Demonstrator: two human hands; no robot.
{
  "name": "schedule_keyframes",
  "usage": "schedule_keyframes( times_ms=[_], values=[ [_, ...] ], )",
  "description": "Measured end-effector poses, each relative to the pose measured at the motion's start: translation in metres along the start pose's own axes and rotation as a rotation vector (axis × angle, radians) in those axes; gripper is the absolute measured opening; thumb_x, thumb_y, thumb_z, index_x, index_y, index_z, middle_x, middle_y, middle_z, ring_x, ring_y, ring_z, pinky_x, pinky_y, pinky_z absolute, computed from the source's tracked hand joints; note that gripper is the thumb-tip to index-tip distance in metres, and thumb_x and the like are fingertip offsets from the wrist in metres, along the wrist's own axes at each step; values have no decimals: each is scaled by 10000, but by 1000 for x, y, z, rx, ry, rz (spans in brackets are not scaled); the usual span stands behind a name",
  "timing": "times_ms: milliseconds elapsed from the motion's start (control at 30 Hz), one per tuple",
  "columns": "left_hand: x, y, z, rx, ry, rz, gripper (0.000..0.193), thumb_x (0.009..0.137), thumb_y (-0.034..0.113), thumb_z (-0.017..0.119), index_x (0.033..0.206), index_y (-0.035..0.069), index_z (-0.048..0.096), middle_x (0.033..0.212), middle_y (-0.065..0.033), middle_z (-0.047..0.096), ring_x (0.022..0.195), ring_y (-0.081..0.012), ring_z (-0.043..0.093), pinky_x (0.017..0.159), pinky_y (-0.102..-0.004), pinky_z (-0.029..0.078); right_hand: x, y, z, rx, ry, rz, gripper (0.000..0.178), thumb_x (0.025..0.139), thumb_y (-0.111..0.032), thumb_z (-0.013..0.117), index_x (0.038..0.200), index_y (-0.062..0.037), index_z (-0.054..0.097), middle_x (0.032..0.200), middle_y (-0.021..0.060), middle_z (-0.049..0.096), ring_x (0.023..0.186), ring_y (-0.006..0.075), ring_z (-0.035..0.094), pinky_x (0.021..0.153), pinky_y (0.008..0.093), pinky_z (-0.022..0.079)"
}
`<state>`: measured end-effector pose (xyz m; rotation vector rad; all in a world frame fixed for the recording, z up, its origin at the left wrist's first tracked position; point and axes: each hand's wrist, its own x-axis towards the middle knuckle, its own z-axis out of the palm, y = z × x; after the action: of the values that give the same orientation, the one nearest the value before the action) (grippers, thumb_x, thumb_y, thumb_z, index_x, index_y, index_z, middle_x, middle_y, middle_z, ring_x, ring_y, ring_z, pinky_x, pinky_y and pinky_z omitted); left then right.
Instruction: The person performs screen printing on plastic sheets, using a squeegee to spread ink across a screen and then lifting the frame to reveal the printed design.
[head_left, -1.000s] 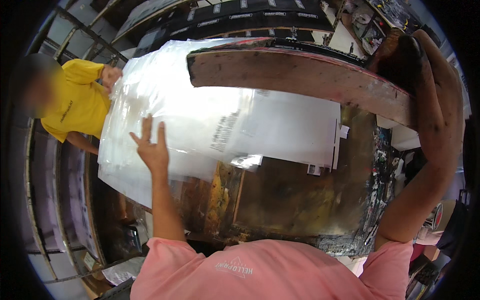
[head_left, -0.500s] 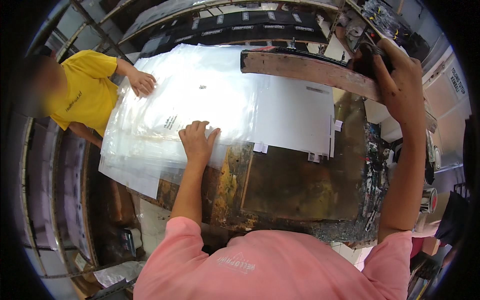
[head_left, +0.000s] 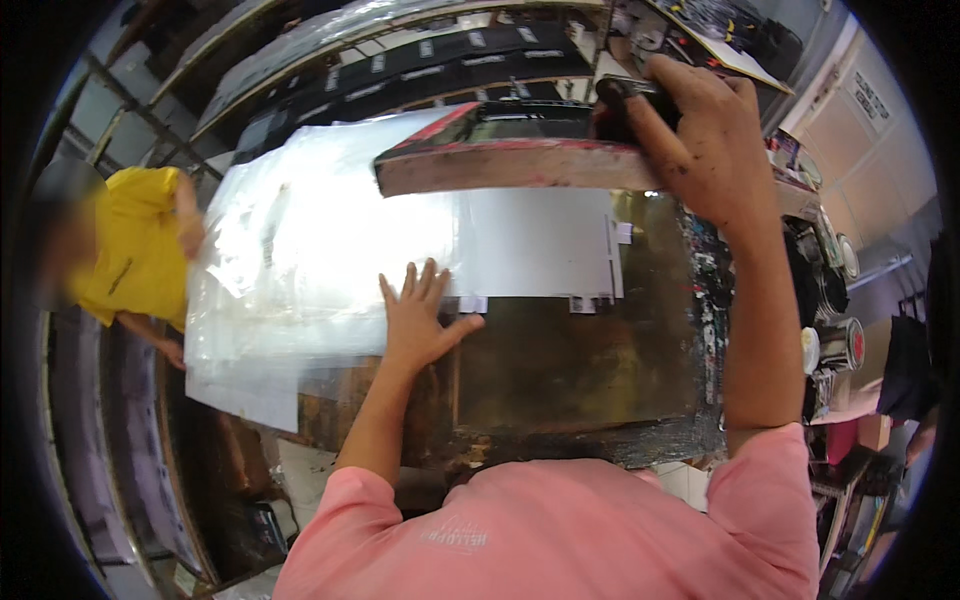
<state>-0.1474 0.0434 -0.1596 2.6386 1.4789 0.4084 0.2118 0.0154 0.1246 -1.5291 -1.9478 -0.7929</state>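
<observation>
My right hand [head_left: 700, 150] is wrapped round the right end of a raised screen-printing frame [head_left: 520, 168], together with a dark object under my fingers that I cannot make out clearly. The frame's wooden side faces me, and its inside looks black with red tape along an edge. My left hand [head_left: 415, 322] is open, fingers spread, over the right edge of a stack of clear plastic sheets [head_left: 310, 220]. Right of it, below the lifted frame, lies a white sheet [head_left: 540, 240] with small white tabs [head_left: 473, 304] along its edges.
A stained worktable [head_left: 575, 370] carries the sheets. At the left stands a person in a yellow shirt [head_left: 135, 235], one hand near the stack. Cans [head_left: 840, 345] stand at the right. Shelves [head_left: 400, 85] with black goods run behind the table, and more racks line the left.
The view has shifted. My left hand has moved right along the sheets, its fingers spreading. The frame has moved left and its angle has changed. The other person's hand has drawn back from the stack.
</observation>
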Motion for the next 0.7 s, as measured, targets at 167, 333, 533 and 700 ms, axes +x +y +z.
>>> schedule_keyframes(
  times_ms=[167,333,533,700],
  values=[
    [48,113,28,-121,-82,175,1140,775,891,654,1553,66,537,1699,-221,367,1600,-450,262,1270,-716,16,18,-1,-11,76,-114,80,435,1021,-448,581,1088,-33,693,1015,206,704,995,376,672,949,508,433],
    [63,181,40,-144,-29,257,1153,713,880,716,1518,66,573,1661,-233,405,1564,-443,325,1224,-789,24,18,-10,-18,81,-187,108,595,1054,-545,510,876,3,659,776,167,674,803,349,663,935,498,444],
    [54,186,44,-154,42,247,1092,653,865,764,1403,79,656,1546,-192,492,1469,-416,429,1196,-825,25,15,-2,-21,103,-198,109,594,1047,-545,517,864,3,657,776,170,669,792,350,664,924,495,446],
    [51,181,48,-198,111,267,1068,692,877,719,1374,57,664,1484,-202,549,1414,-429,486,1179,-849,53,23,-15,-26,124,-204,118,593,1041,-545,524,855,3,656,776,173,665,782,351,664,914,492,448]
  ],
)
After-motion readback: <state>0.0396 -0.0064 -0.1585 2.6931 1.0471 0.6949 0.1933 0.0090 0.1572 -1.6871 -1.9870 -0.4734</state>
